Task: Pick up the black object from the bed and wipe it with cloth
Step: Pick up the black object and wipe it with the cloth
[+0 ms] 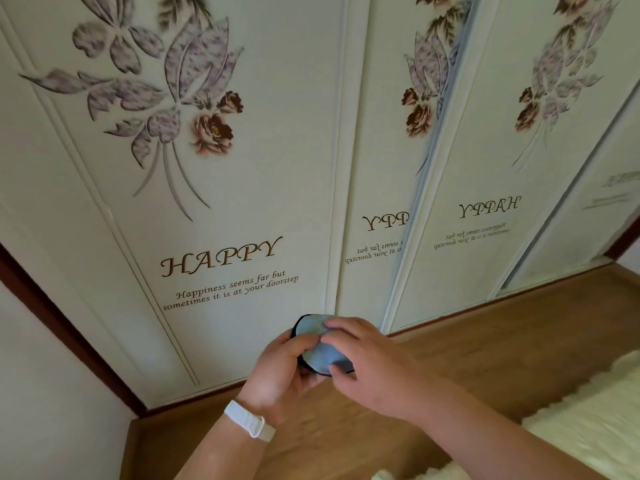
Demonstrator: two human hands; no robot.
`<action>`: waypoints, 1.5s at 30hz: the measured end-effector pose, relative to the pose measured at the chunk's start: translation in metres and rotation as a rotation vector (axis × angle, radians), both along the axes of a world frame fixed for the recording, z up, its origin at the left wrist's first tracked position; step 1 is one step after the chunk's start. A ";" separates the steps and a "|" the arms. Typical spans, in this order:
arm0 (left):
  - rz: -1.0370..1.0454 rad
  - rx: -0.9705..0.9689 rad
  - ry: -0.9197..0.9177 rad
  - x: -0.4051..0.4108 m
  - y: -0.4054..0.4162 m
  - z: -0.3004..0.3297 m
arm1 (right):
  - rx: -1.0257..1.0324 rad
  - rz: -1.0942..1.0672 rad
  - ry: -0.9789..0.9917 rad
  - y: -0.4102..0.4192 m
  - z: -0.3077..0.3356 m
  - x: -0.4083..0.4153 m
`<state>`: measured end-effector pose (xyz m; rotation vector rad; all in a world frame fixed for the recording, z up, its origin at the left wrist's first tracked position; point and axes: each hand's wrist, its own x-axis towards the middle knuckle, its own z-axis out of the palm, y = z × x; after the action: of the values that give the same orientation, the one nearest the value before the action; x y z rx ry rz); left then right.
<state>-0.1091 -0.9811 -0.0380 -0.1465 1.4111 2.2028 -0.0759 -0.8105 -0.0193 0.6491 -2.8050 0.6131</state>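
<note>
A pale blue cloth (322, 355) is draped over a flat black object (298, 323) held up in front of the wardrobe doors; only the object's dark rim shows at the top left and bottom edges. My left hand (280, 372) grips the object from below and the left, thumb over the cloth. My right hand (363, 355) presses the cloth onto the object's face with its fingertips. A white band sits on my left wrist.
White wardrobe doors (242, 168) with flower prints and the word HAPPY fill the view ahead. A wooden floor (485, 334) runs below them. A cream fluffy cover (581, 420) lies at the lower right. A white wall stands at the left.
</note>
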 end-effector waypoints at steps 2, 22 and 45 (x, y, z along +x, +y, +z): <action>-0.012 -0.007 0.000 -0.019 0.005 -0.001 | 0.007 0.000 0.003 0.004 0.001 -0.016; -0.104 -0.115 0.091 -0.239 0.160 0.027 | -0.091 -0.075 0.071 0.154 0.009 -0.222; -0.814 0.006 0.047 -0.418 0.453 0.028 | 0.091 -0.850 -0.007 0.360 0.032 -0.307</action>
<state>-0.5271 -0.5286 -0.0098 0.4162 1.1915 1.5328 -0.3830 -0.4507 0.0126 -0.5345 -2.7475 0.3042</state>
